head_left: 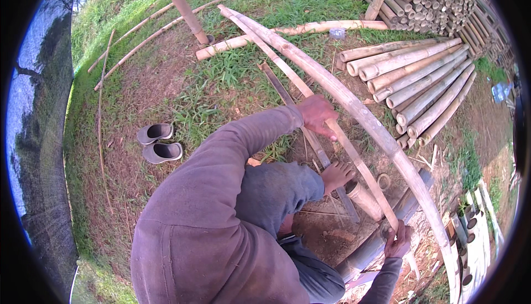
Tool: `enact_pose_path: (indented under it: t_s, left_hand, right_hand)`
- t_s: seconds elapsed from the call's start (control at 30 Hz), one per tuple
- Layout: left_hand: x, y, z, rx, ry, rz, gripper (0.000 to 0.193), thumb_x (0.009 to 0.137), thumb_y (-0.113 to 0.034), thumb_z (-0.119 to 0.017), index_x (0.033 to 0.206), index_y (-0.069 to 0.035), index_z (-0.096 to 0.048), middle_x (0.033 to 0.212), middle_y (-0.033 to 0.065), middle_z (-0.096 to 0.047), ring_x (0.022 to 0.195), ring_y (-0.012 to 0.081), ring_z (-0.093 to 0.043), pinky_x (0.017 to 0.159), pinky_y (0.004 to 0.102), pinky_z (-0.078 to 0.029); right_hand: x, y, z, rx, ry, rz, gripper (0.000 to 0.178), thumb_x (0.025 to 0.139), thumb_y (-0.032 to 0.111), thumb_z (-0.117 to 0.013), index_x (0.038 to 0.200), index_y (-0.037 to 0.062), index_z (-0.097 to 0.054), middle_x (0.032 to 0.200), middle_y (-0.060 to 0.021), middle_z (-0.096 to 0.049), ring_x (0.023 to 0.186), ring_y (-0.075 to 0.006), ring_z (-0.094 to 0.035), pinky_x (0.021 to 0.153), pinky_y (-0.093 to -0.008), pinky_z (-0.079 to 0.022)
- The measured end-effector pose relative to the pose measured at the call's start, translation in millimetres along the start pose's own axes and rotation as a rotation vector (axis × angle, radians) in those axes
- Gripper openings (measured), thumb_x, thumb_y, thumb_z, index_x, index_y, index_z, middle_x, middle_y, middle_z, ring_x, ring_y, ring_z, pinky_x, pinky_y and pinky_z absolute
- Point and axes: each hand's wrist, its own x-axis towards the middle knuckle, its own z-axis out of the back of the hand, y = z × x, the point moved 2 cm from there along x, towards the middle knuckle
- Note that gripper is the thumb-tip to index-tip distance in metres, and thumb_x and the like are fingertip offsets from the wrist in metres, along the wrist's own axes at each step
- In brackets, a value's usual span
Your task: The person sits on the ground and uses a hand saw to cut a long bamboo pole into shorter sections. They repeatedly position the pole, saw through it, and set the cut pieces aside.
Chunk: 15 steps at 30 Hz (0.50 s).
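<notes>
A long pale bamboo strip (pixel 362 168) slants down across the middle toward the lower right. My left hand (pixel 319 117) is closed around it partway along. Near the strip's lower end my right hand (pixel 398 240) has its fingers closed on it; whether they also hold a small tool, I cannot make out. Just right of the strip runs a wider, longer bamboo piece (pixel 381 132), apart from both hands. Below my left hand, a narrow dark slat (pixel 315 143) passes beside my bare foot (pixel 337 176). Under the strip's lower part stands a short bamboo section (pixel 365 200).
A thick grey bamboo pole (pixel 359 257) lies beneath my right hand. Cut bamboo poles (pixel 415 77) are spread at the right, before a tall stack (pixel 431 0). A pair of shoes (pixel 160 142) rests on the ground at left. A wooden post (pixel 182 8) rises at the back.
</notes>
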Motion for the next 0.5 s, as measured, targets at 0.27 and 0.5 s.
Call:
enact_pose_path:
  t_s: [0.27,0.5]
  left_hand:
    - [11,4,-4,-0.019,-0.101,-0.015,0.074,0.082,-0.082,-0.069,0.087,-0.009,-0.069,0.081,0.0151,-0.067,0.084,0.0409,-0.068,0.08,0.0523,-0.05]
    - [12,3,2,-0.032,-0.114,-0.01,0.074,0.082,-0.082,-0.069,0.088,-0.009,-0.069,0.082,0.0152,-0.068,0.085,0.0411,-0.068,0.081,0.054,-0.051]
  right_hand:
    - [13,-21,1,0.004,0.005,-0.002,0.056,0.109,0.048,-0.056,0.131,-0.0024,-0.066,0.095,-0.0204,-0.059,0.085,-0.0431,-0.06,0.076,-0.0541,-0.046]
    - [17,-28,5,-0.002,0.008,0.004,0.055,0.109,0.047,-0.055,0.132,-0.0022,-0.065,0.093,-0.0201,-0.058,0.083,-0.0418,-0.058,0.074,-0.0524,-0.044]
